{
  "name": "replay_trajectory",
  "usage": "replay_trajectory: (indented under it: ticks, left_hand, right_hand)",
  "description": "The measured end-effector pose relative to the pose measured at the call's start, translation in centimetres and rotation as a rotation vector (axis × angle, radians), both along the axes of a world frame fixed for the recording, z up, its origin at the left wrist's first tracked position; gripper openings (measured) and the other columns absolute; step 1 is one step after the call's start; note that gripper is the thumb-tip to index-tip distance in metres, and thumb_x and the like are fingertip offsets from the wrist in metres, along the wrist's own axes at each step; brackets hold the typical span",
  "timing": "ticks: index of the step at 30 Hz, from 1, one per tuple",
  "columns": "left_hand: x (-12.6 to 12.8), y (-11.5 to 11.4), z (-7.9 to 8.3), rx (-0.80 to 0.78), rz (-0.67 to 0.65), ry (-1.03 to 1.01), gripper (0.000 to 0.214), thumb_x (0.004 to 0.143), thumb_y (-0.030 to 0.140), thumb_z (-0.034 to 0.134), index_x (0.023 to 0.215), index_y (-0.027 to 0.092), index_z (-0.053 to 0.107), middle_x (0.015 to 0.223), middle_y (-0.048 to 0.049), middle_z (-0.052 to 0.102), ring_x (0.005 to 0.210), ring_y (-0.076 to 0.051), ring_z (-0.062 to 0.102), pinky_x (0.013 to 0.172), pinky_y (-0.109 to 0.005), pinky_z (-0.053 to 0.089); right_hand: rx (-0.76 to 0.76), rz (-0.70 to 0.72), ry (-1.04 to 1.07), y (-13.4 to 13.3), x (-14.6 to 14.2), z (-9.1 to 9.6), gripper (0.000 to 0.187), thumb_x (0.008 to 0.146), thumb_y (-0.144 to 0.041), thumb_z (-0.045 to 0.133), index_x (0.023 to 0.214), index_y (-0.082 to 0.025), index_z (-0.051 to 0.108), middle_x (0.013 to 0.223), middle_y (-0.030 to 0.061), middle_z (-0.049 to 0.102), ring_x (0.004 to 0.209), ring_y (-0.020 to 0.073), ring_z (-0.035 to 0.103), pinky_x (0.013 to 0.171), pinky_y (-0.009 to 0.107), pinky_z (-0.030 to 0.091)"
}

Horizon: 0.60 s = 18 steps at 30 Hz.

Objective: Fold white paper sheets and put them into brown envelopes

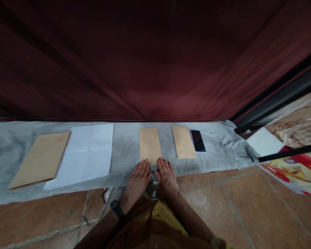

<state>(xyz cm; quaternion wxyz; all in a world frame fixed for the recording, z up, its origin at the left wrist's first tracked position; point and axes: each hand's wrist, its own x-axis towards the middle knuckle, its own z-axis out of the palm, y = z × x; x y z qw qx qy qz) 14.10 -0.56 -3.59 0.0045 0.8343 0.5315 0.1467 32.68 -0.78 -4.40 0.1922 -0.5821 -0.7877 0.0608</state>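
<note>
My left hand (138, 179) and my right hand (166, 175) lie flat, palms down and fingers stretched out, side by side on a grey cloth (124, 152). Their fingertips touch the near edge of a small brown envelope (150, 145). A black band sits on my left wrist. Neither hand holds anything. A second small brown envelope (183, 141) lies to the right, with a dark phone (197, 140) beside it.
A white sheet of paper (86, 155) and a large brown envelope (43, 158) lie at the left of the cloth. A dark red curtain (145, 62) hangs behind. Terracotta floor tiles (235, 204) are in front; colourful printed paper (295, 169) lies at right.
</note>
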Motion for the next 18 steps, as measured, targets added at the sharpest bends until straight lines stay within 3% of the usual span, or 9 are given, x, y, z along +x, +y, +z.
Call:
replay_trajectory:
  ticks: [6,11,14,18]
  left_hand:
    - [-0.2,0.0,0.0,0.014,0.000,-0.019,0.049,0.103,0.032,0.038,0.143,0.011,0.055,0.150,-0.0160,0.055,0.142,-0.027,0.049,0.116,-0.045,0.044]
    - [-0.3,0.9,0.7,-0.002,0.000,-0.034,0.044,0.101,0.021,0.036,0.135,0.013,0.062,0.141,-0.0151,0.063,0.134,-0.027,0.058,0.113,-0.044,0.047]
    - [0.4,2.4,1.3,0.000,-0.005,-0.084,0.043,0.102,0.020,0.036,0.136,0.014,0.062,0.140,-0.0138,0.064,0.134,-0.025,0.058,0.113,-0.044,0.047]
    - [2.5,5.9,1.6,0.017,-0.068,-0.134,0.046,0.103,0.029,0.039,0.144,0.011,0.053,0.154,-0.0148,0.051,0.147,-0.025,0.041,0.118,-0.045,0.043]
  right_hand:
    - [0.052,0.012,0.024,0.8,-0.1,0.2,0.051,0.104,-0.027,0.041,0.153,-0.015,0.044,0.155,0.0124,0.050,0.146,0.0249,0.042,0.123,0.050,0.031]
    - [0.050,0.116,-0.012,0.9,-0.5,0.5,0.052,0.105,-0.032,0.044,0.154,-0.017,0.042,0.159,0.0096,0.045,0.147,0.0222,0.040,0.125,0.046,0.028]
    - [0.050,0.101,-0.010,0.9,-0.7,0.1,0.052,0.104,-0.036,0.048,0.152,-0.016,0.045,0.156,0.0106,0.048,0.146,0.0225,0.042,0.125,0.045,0.027]
    - [0.063,0.091,0.012,1.0,-0.7,-0.6,0.048,0.102,-0.036,0.053,0.145,-0.014,0.055,0.149,0.0126,0.056,0.142,0.0240,0.047,0.123,0.046,0.030]
